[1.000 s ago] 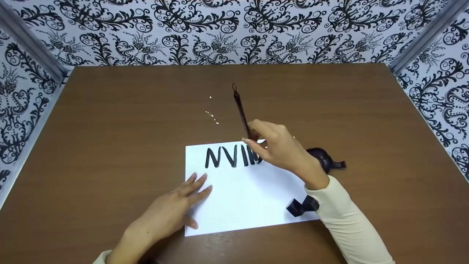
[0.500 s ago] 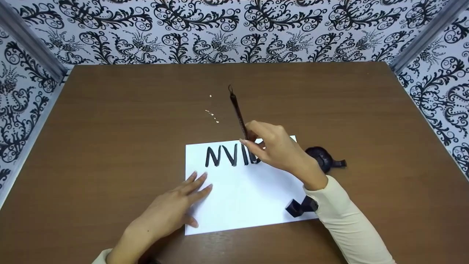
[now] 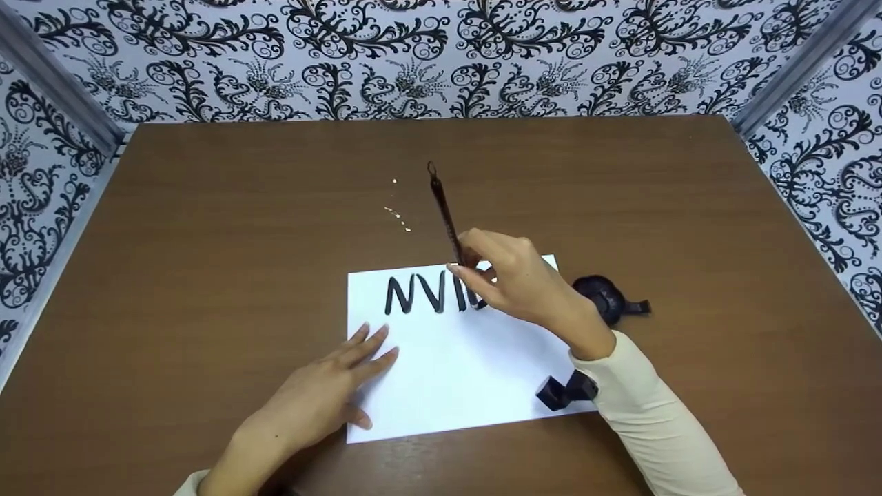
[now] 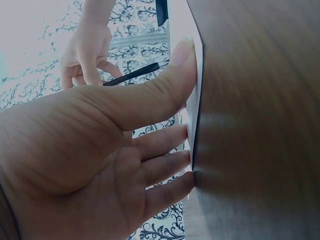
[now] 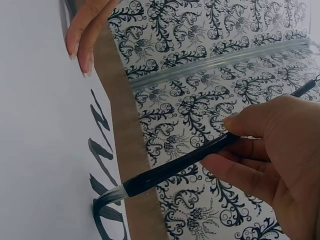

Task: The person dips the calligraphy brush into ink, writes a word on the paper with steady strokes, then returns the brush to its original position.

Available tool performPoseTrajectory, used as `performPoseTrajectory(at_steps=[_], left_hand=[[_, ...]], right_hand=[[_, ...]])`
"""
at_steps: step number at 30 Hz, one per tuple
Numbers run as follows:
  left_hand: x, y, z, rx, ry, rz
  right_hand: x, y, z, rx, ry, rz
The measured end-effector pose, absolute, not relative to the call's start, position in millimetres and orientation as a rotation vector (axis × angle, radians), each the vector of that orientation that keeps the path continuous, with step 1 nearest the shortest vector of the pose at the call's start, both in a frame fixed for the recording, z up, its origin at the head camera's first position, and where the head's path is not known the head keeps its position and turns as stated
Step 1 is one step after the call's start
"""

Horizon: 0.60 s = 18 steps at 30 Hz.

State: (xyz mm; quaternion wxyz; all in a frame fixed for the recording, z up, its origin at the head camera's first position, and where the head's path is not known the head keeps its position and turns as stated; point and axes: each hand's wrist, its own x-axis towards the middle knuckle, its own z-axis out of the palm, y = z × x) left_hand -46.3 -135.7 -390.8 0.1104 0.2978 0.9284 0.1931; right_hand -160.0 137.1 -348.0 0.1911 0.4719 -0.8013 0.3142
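My right hand (image 3: 513,275) pinches a dark-handled paintbrush (image 3: 444,213) with a hanging loop at its far end. In the right wrist view, the dark wet bristles (image 5: 107,197) touch the sheet of white paper (image 5: 45,125) at a curved black stroke (image 5: 100,225). Black painted letters (image 3: 413,295) run along the paper's far edge; my right hand partly covers the last one in the head view. My left hand (image 3: 320,396) rests on the paper's left edge with fingers spread and straight. The left wrist view shows its thumb (image 4: 182,55) along the paper's edge.
A small round black dish (image 3: 603,296) with a short handle stands right of the paper, partly behind my right wrist. Several pale specks (image 3: 397,215) lie on the brown table (image 3: 207,227) beyond the paper. Patterned walls (image 3: 413,62) bound the table.
My right hand and the paintbrush have shifted slightly left, the brush's looped end most of all. My left hand keeps its place on the paper.
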Motion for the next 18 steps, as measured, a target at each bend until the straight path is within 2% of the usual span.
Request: performPoseTrajectory(at_steps=[8,18], left_hand=[[-46,-136,-390,0.884,2.727,0.571],[-46,-137,-391,0.921,2.74,0.56]], right_hand=[[-156,146,-329,1.293,-2.174,0.902],[-158,168,-320,1.1,-2.125,1.086]])
